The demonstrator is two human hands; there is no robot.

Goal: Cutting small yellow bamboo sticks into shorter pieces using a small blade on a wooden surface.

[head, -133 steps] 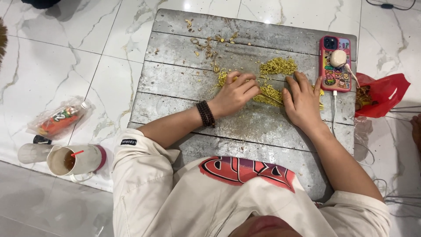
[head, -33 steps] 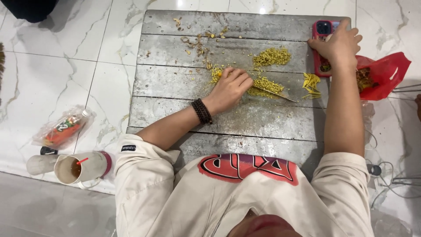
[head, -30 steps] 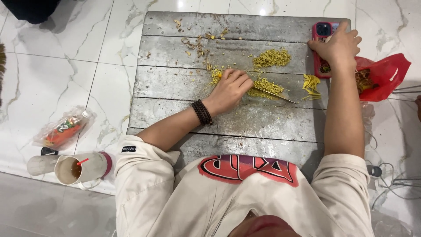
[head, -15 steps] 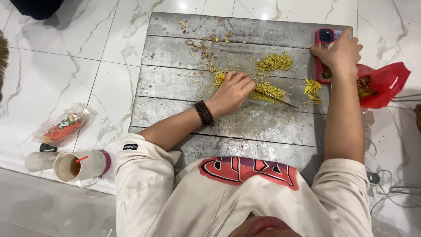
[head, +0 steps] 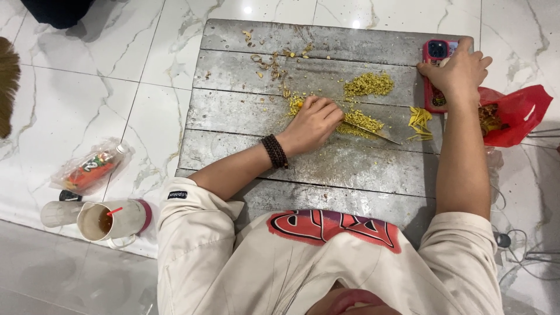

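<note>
The left hand (head: 315, 122) grips a knife (head: 373, 132) whose blade lies on chopped yellow bits (head: 364, 121) on the grey wooden bench (head: 326, 169), while the right hand (head: 458, 73) rests, fingers curled, on a red-cased phone (head: 434, 76) at the far corner.

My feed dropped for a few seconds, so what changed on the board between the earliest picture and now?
The right hand left the chopped yellow pile and moved up-right onto the phone. The left hand stayed by the pile, with the knife at it. The small heap, red bag and cup kept their places.
</note>
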